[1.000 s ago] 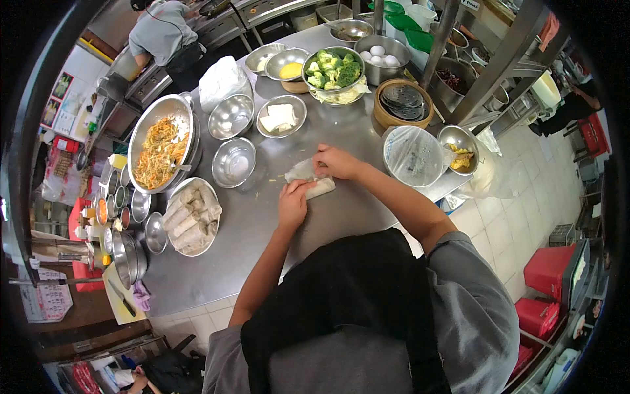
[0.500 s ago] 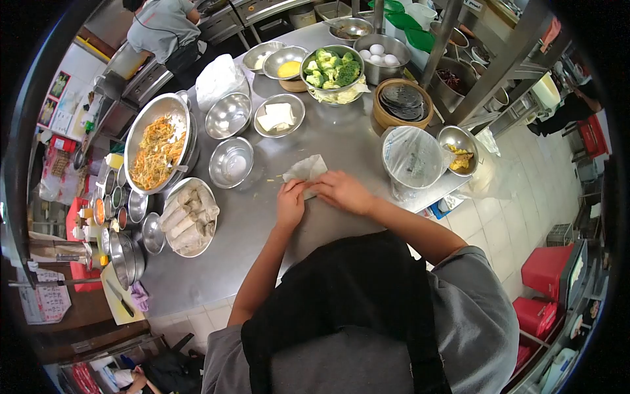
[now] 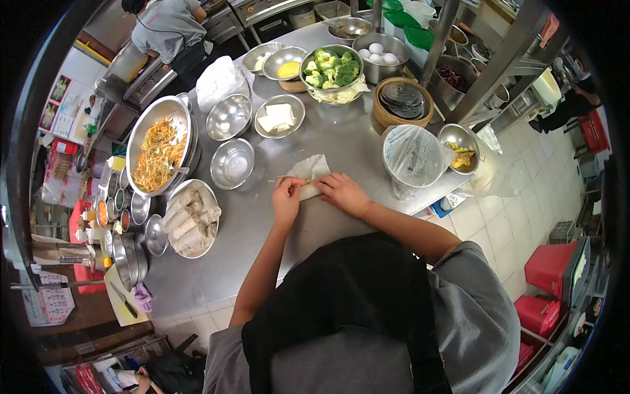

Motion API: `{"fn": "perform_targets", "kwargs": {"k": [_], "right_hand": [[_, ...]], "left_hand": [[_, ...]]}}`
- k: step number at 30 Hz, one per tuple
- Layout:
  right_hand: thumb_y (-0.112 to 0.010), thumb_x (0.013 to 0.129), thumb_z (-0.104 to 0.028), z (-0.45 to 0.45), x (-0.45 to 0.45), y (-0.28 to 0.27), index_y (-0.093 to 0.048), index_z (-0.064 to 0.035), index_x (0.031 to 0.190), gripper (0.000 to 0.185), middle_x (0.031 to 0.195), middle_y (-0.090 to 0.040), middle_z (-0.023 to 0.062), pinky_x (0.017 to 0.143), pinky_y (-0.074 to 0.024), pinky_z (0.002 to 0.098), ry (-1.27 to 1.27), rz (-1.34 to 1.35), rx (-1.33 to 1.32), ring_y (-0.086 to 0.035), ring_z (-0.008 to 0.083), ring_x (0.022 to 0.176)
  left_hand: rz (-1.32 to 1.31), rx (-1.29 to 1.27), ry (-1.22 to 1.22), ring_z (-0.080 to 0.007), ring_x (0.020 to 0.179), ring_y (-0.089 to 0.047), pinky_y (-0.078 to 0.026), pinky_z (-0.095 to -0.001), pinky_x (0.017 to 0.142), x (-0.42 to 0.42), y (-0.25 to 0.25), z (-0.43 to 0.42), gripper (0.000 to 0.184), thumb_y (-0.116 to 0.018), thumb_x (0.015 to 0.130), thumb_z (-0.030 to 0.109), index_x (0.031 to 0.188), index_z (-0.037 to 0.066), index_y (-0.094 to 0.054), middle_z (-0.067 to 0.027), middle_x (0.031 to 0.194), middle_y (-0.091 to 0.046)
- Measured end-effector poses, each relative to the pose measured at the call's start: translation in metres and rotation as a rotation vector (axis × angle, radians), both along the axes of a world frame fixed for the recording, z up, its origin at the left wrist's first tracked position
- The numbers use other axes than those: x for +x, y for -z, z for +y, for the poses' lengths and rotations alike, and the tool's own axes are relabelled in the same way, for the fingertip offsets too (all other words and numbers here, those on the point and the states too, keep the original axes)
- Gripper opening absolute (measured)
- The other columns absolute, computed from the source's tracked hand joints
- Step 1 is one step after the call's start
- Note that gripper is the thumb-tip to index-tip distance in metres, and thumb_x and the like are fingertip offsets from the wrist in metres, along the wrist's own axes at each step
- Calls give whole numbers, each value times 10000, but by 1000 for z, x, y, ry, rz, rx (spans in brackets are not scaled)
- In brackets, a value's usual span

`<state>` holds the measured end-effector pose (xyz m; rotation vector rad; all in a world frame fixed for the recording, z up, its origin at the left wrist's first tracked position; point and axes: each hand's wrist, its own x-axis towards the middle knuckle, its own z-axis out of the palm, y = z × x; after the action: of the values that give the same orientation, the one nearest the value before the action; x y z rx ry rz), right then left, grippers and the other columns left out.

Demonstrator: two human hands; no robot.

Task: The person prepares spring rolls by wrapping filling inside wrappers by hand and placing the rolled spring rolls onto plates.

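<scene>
Both my hands are on a pale spring roll (image 3: 309,191) on the steel table, its near part rolled and its thin wrapper still flat at the far side. My left hand (image 3: 287,197) has its fingers closed on the roll's left end. Across from it, my right hand (image 3: 342,192) grips the right end with bent fingers. To the left, a white oval dish (image 3: 211,241) carries several finished rolls (image 3: 190,220). Behind that dish, shredded orange and pale filling (image 3: 156,150) fills a large tilted metal bowl (image 3: 136,129).
Metal bowls (image 3: 232,163) stand beyond my hands, one with white blocks (image 3: 277,117). Further back are broccoli (image 3: 333,69) and eggs (image 3: 376,49). A plastic-lined tub (image 3: 412,157) stands at the right. A knife (image 3: 123,300) lies on a board at left; a person (image 3: 167,29) stands behind.
The near part of the wrapper now forms a visible roll between my hands. My fingers have shifted outward toward its two ends.
</scene>
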<state>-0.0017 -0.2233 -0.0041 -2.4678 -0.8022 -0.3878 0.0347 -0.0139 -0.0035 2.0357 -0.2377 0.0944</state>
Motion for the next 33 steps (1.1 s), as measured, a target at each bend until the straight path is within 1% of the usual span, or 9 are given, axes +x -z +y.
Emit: {"fn": "perform_targets", "kwargs": {"k": [5, 8, 11, 14, 17, 20, 23, 26, 33], "right_hand": [[-707, 845, -229, 5, 7, 1, -612, -88, 1249, 439, 1125, -592, 60, 929, -437, 403, 4, 69, -28, -542, 259, 1111], [-708, 841, -224, 3, 12, 3, -628, -90, 1207, 397, 1117, -592, 60, 929, -436, 406, -19, 48, -19, -544, 265, 1103], [-706, 839, -219, 2, 14, 2, -636, -94, 1180, 370, 1115, -593, 60, 933, -435, 406, -26, 74, -13, -544, 264, 1106], [-726, 814, -235, 2, 17, 6, -638, -103, 1165, 385, 1121, -593, 69, 928, -439, 418, -25, 86, -1, -550, 277, 1092], [-723, 813, -178, 0, 25, 4, -667, -87, 1086, 294, 1043, -611, 88, 915, -454, 435, -74, 188, 132, -576, 304, 1052], [-684, 814, -94, -11, 47, -20, -695, -66, 1016, 204, 994, -641, 108, 907, -466, 451, -143, 575, 177, -599, 332, 1045], [-630, 840, -33, -7, 65, -16, -703, -56, 1024, 200, 999, -653, 113, 912, -463, 462, -145, 415, 313, -605, 349, 1022], [-624, 835, -44, 7, 75, -4, -713, -62, 1005, 193, 1036, -671, 109, 903, -444, 476, -105, 245, 182, -613, 308, 1044], [-662, 818, -153, 24, 83, -17, -755, -162, 949, 160, 984, -720, 66, 910, -404, 493, -154, 507, -169, -653, 273, 1025]], "left_hand": [[-107, 99, -88, -287, 898, -604, -480, -370, 797, -1, 4, 0, 60, -663, 872, 32, 917, 39, -702, -103, 972, -629], [-510, 437, -52, -285, 941, -620, -497, -392, 843, -9, -15, -2, 116, -687, 880, 72, 991, 45, -708, -99, 1031, -635], [-477, 509, 143, -289, 1015, -586, -469, -405, 858, -25, -20, -3, 256, -690, 874, 142, 1123, 84, -688, -79, 1101, -626], [-427, 496, 161, -283, 1072, -577, -465, -399, 885, -32, -16, -10, 359, -696, 874, 198, 1217, 98, -656, -76, 1167, -611], [-415, 544, 173, -274, 1101, -571, -460, -395, 917, -30, 2, -4, 384, -694, 879, 228, 1236, 95, -643, -75, 1181, -606], [-430, 543, 187, -273, 1093, -574, -464, -400, 931, -29, 3, -2, 404, -710, 862, 241, 1231, 89, -645, -73, 1174, -607], [-456, 536, 186, -270, 1089, -577, -470, -399, 931, -28, 6, -3, 413, -718, 852, 232, 1233, 90, -644, -69, 1170, -607], [-464, 557, 165, -271, 1081, -580, -477, -398, 923, -29, 8, -3, 409, -727, 839, 222, 1219, 89, -652, -68, 1153, -612], [-467, 552, 162, -274, 1059, -589, -486, -398, 909, -29, 9, -3, 400, -739, 819, 211, 1191, 81, -669, -67, 1132, -619]]}}
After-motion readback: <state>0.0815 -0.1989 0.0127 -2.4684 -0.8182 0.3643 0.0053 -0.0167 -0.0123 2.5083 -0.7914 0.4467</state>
